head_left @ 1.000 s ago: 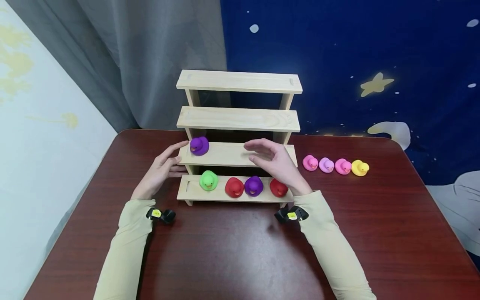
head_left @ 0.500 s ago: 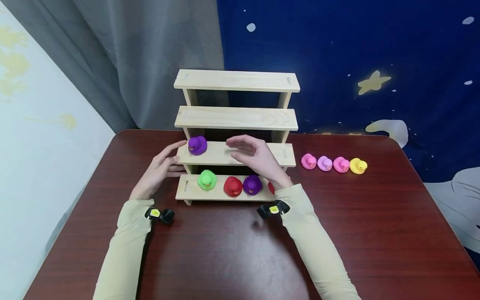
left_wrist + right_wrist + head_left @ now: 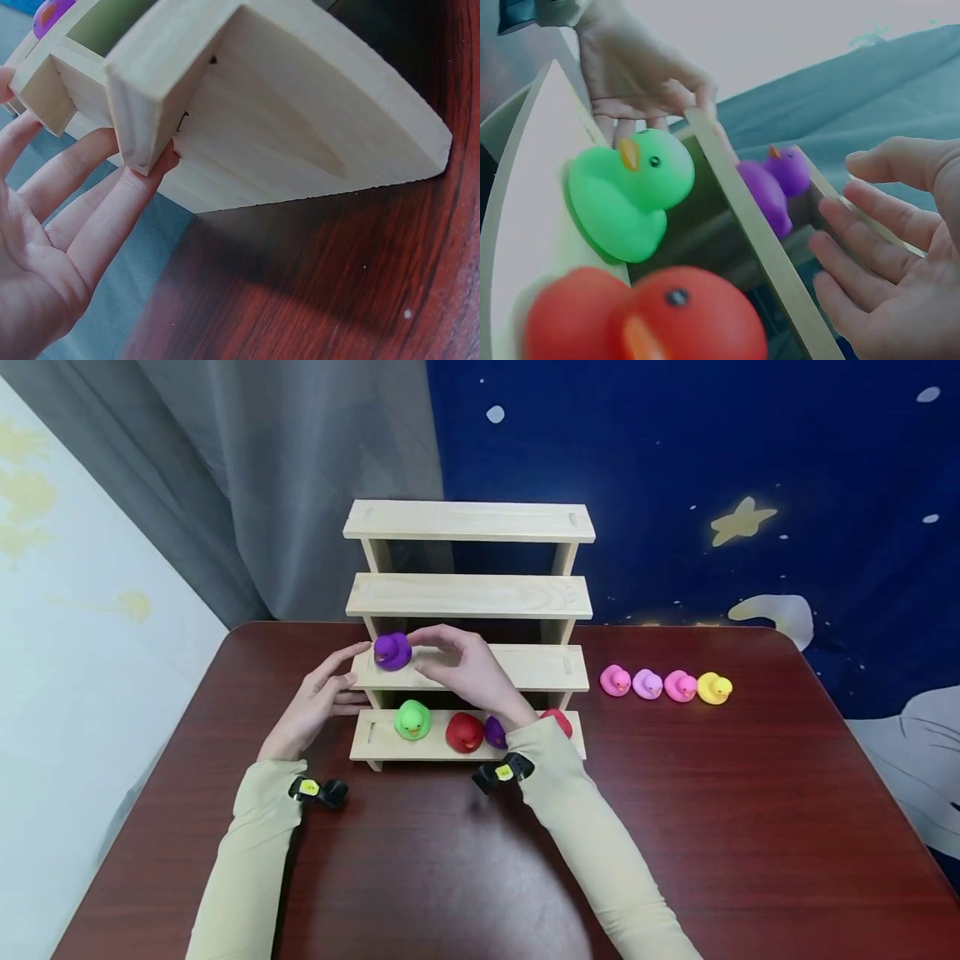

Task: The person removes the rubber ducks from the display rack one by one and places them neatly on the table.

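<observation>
On the left end of the second-lowest step of a wooden stepped rack (image 3: pixel 510 667) sits a purple rubber duck (image 3: pixel 392 652). My right hand (image 3: pixel 472 670) hovers over that step just right of the duck, its fingers loosely bent; in the right wrist view a gap shows between the fingers and the duck. My left hand (image 3: pixel 309 706) touches the left end of the same step with its fingertips, as the left wrist view shows. On the lowest step sit a green duck (image 3: pixel 412 720), a red duck (image 3: pixel 464 732), and another purple and red duck, both partly hidden behind my right wrist.
To the right of the rack, a pink duck (image 3: pixel 615 680), a lilac duck (image 3: pixel 647 684), a second pink duck (image 3: pixel 680 686) and a yellow duck (image 3: pixel 714 688) stand in a row on the dark red table (image 3: pixel 787 793). A grey curtain (image 3: pixel 330 435) hangs behind.
My right hand has moved left along the second-lowest step, from its right part to beside the purple duck. My left hand has stayed at the rack's left side.
</observation>
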`<action>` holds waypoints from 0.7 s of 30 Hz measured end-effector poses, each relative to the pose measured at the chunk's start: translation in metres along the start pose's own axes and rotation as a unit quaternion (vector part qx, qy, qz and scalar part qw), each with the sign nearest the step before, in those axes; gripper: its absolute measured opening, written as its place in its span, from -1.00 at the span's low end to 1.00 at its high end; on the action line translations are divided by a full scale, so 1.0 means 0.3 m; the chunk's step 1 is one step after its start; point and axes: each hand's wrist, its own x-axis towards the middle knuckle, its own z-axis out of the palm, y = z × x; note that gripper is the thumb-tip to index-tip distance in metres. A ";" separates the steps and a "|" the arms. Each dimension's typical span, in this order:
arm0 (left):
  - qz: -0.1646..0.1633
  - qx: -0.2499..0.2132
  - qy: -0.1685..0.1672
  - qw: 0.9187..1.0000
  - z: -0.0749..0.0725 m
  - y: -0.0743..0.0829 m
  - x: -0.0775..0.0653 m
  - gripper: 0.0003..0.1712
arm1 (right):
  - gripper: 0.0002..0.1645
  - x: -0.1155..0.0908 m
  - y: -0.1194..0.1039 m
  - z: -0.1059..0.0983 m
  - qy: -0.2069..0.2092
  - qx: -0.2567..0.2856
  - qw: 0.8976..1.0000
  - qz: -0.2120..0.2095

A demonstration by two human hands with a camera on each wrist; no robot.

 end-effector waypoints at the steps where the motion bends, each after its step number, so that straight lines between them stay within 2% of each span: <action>1: 0.000 -0.001 0.000 1.000 0.000 0.000 -0.002 -0.48 | -0.58 0.004 -0.001 0.009 -0.001 -0.014 1.000 0.001; 12: 0.001 -0.001 -0.003 1.000 0.000 0.001 -0.002 -0.49 | -0.49 0.053 -0.013 0.078 -0.005 -0.105 0.994 0.018; 21: 0.006 -0.014 -0.005 1.000 0.000 -0.005 -0.001 -0.49 | -0.50 0.072 -0.008 0.103 0.003 -0.123 0.992 0.030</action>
